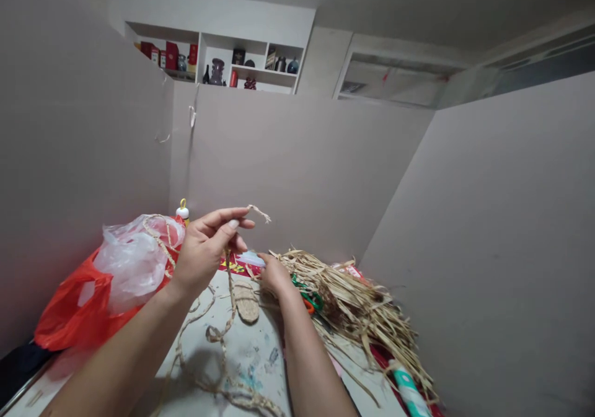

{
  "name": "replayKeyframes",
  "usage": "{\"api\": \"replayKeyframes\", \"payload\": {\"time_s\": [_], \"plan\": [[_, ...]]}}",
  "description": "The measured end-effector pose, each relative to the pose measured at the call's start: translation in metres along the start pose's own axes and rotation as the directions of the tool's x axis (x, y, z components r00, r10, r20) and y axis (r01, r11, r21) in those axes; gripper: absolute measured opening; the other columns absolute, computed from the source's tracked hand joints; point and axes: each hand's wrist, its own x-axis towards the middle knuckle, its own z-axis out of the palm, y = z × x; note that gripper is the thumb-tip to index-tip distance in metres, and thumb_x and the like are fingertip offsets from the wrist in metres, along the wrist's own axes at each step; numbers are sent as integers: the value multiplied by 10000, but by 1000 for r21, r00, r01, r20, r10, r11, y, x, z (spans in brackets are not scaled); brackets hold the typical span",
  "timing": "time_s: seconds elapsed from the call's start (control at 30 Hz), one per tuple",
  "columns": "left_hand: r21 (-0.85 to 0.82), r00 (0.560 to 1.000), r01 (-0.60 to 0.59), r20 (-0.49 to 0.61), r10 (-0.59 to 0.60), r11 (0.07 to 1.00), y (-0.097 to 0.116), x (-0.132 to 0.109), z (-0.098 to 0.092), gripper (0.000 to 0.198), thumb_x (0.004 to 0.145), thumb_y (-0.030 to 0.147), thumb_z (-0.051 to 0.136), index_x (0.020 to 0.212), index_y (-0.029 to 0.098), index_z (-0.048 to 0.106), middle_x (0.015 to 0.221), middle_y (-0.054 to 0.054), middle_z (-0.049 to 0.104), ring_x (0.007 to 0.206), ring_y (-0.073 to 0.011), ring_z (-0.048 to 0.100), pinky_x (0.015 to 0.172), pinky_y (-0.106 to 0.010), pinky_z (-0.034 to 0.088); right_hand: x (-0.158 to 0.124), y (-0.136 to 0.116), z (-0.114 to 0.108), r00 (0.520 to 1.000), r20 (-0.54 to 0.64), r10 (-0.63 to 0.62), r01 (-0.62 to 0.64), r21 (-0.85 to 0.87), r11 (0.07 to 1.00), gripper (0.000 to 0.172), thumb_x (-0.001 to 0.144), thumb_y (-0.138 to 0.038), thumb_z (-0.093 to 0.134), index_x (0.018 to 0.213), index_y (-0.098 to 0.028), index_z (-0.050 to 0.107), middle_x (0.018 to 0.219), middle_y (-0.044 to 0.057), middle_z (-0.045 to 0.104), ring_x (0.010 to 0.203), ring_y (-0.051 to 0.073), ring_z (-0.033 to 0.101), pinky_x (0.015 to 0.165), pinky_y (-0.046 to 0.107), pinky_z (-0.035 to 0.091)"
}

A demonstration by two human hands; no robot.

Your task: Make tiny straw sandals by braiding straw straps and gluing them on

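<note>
My left hand (216, 237) is raised in a pinch on a thin braided straw cord (231, 293). The cord's frayed tip (260, 212) sticks out past the fingertips, while its length hangs down and loops over the table. Lower and further right, my right hand (274, 274) reaches to the near left edge of a heap of dry straw strips (353, 299), close to a pale bluish plastic item (251, 258). Most of its fingers are hidden, and whether they hold anything does not show. Between the hands lies a small woven straw sole (246, 302).
Green-handled scissors (311, 298) lie against the straw heap. On the left sit a red plastic bag (74, 305) and a clear bag (132, 268), with a white-capped bottle (183, 211) behind. A teal and white roll-like package (409, 392) is at front right. Grey partitions (297, 163) surround the table.
</note>
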Motion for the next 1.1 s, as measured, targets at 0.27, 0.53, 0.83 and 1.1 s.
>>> {"api": "replayKeyframes", "payload": {"time_s": [0.27, 0.53, 0.83, 1.1], "plan": [[43, 999, 37, 23, -38, 998, -3, 2, 2, 232, 837, 201, 629, 1049, 186, 723, 866, -52, 741, 544, -76, 602, 571, -214, 515, 8, 19, 22, 998, 19, 67, -63, -162, 985, 303, 937, -304, 589, 1213, -180, 578, 1229, 93, 600, 1015, 230, 629, 842, 431, 540], [64, 996, 86, 27, -88, 994, -2, 3, 1, 204, 813, 228, 648, 988, 168, 733, 854, -62, 747, 539, -80, 590, 549, -216, 509, 8, 15, -4, 990, -103, 94, -90, 48, 995, 290, 938, -309, 584, 1199, -183, 590, 1229, 86, 602, 1010, 232, 629, 840, 423, 541], [80, 995, 90, 43, -94, 993, -6, 7, -1, 189, 813, 224, 645, 969, 169, 735, 833, -52, 744, 535, -73, 583, 564, -221, 501, -16, 38, -79, 929, -361, 86, 12, 260, 966, 334, 945, -320, 575, 1242, -170, 554, 1183, 89, 617, 940, 213, 651, 781, 405, 561], [121, 991, 117, 59, -124, 986, -7, 7, -1, 191, 816, 238, 651, 974, 172, 736, 837, -58, 740, 535, -73, 575, 542, -212, 488, -8, 60, -48, 961, -227, 157, -164, -10, 986, 301, 937, -302, 586, 1214, -182, 579, 1238, 93, 597, 1010, 227, 629, 836, 427, 543]]}}
